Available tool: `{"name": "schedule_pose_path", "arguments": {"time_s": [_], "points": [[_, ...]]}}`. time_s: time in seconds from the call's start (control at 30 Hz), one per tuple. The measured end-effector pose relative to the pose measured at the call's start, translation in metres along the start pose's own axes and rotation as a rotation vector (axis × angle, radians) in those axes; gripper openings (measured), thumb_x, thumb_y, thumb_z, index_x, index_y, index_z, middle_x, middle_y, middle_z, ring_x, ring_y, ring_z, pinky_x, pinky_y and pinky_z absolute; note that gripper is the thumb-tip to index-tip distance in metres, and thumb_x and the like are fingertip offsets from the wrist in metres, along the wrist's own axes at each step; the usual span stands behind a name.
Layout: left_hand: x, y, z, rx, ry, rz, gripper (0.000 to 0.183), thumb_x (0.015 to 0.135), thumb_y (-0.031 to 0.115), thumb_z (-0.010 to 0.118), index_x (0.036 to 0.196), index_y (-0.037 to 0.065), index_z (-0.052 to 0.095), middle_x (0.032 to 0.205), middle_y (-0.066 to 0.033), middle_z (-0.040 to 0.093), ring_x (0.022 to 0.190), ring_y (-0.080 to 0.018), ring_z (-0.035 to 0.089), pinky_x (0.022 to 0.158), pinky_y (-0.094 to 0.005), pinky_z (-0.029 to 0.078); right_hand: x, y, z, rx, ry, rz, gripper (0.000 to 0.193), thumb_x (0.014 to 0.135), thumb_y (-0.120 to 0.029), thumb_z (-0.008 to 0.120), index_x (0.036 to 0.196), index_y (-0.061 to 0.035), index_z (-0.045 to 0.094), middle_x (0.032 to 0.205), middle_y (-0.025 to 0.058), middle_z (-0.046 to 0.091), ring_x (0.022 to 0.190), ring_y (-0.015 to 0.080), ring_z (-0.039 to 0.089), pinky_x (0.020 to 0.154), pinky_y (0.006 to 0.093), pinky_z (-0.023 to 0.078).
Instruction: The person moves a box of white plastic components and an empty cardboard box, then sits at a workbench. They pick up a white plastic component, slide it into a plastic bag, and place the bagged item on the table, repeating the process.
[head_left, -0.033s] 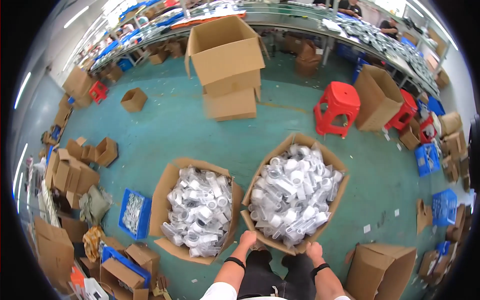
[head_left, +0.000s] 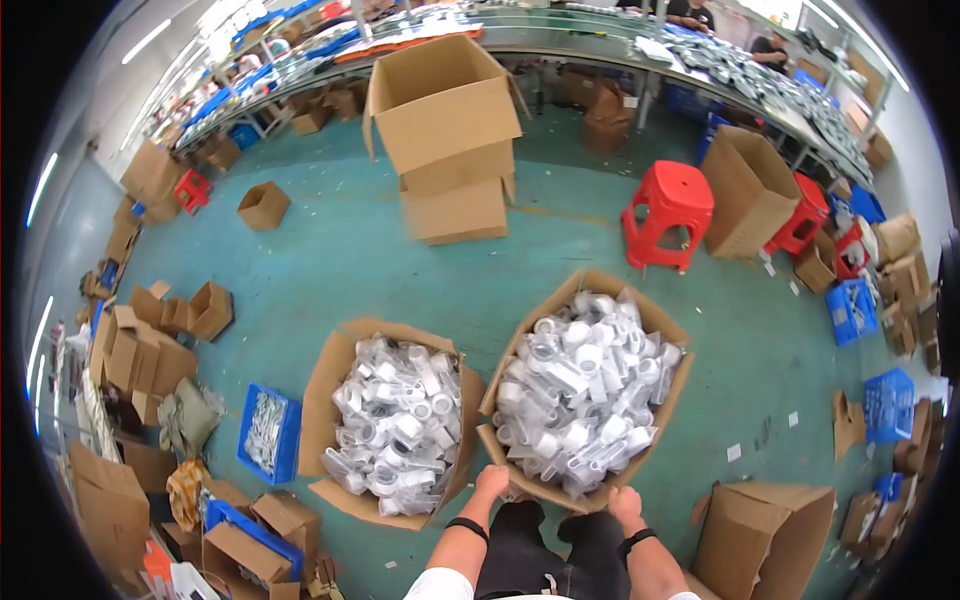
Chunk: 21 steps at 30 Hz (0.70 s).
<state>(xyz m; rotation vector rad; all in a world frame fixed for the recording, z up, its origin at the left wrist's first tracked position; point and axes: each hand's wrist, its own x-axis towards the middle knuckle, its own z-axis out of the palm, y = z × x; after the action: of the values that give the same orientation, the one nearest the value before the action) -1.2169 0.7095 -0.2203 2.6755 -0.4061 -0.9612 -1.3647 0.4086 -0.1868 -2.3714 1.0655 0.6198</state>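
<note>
My left hand [head_left: 490, 483] is closed on the near left edge of an open cardboard box [head_left: 562, 495]. On the near right edge of the same box, my right hand [head_left: 625, 505] is closed too. White plastic parts in clear bags [head_left: 590, 385] fill this box in a heap. Just left of it stands a second open cardboard box [head_left: 318, 425], heaped with similar bagged white parts [head_left: 395, 425]. Both boxes rest on the floor in front of my legs. The fingertips of both hands are partly hidden.
Ahead stand a tall open carton [head_left: 445, 130] and a red stool [head_left: 668, 215]. A blue crate [head_left: 290, 450] of small metallic parts sits left of the boxes. An open carton [head_left: 755, 530] is at my near right. Long worktables [head_left: 560, 45] cross the far side, with people behind them.
My view has shifted very slightly. Both hands stay on the right box, and neither box has plainly moved.
</note>
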Motion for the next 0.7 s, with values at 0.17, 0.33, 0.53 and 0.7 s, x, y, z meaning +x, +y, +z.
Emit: {"name": "schedule_pose_path", "arguments": {"time_s": [0.17, 0.33, 0.53, 0.7], "points": [[-0.041, -0.049, 0.039, -0.373, -0.038, -0.162, 0.027, 0.081, 0.017, 0.051, 0.078, -0.006, 0.065, 0.078, -0.0227, 0.066, 0.077, -0.0378, 0.066, 0.076, -0.0428, 0.053, -0.062, 0.005, 0.025, 0.066, -0.047, 0.069, 0.046, 0.089, -0.041, 0.050, 0.086, 0.0012, 0.067, 0.092, 0.0259, 0.066, 0.091, 0.0421, 0.063, 0.082, 0.0487, 0.050], [-0.090, -0.051, 0.052, -0.882, -0.035, -0.444, 0.028, 0.085, 0.015, 0.047, 0.081, -0.010, 0.059, 0.065, -0.0190, 0.059, 0.045, -0.0239, 0.058, 0.046, -0.0398, 0.053, -0.100, 0.023, 0.062, 0.125, -0.073, 0.087, 0.044, 0.088, -0.041, 0.051, 0.088, -0.0002, 0.068, 0.092, 0.0268, 0.066, 0.091, 0.0428, 0.063, 0.082, 0.0487, 0.050], [-0.139, -0.079, 0.065, -0.918, -0.100, -0.447, 0.031, 0.086, 0.017, 0.048, 0.079, -0.012, 0.057, 0.060, -0.0177, 0.058, 0.049, -0.0277, 0.059, 0.051, -0.0426, 0.055, -0.144, 0.019, 0.092, 0.153, -0.007, 0.080, 0.042, 0.088, -0.039, 0.050, 0.086, -0.0009, 0.069, 0.089, 0.0244, 0.067, 0.089, 0.0410, 0.064, 0.080, 0.0483, 0.052], [-0.152, -0.111, 0.078, -0.817, -0.179, -0.436, 0.037, 0.088, 0.023, 0.045, 0.078, -0.011, 0.057, 0.061, -0.0189, 0.060, 0.050, -0.0279, 0.060, 0.049, -0.0407, 0.051, -0.183, 0.017, 0.121, 0.135, -0.094, 0.178, 0.042, 0.090, -0.039, 0.049, 0.092, -0.0015, 0.068, 0.093, 0.0217, 0.068, 0.091, 0.0385, 0.065, 0.081, 0.0463, 0.052]]}}
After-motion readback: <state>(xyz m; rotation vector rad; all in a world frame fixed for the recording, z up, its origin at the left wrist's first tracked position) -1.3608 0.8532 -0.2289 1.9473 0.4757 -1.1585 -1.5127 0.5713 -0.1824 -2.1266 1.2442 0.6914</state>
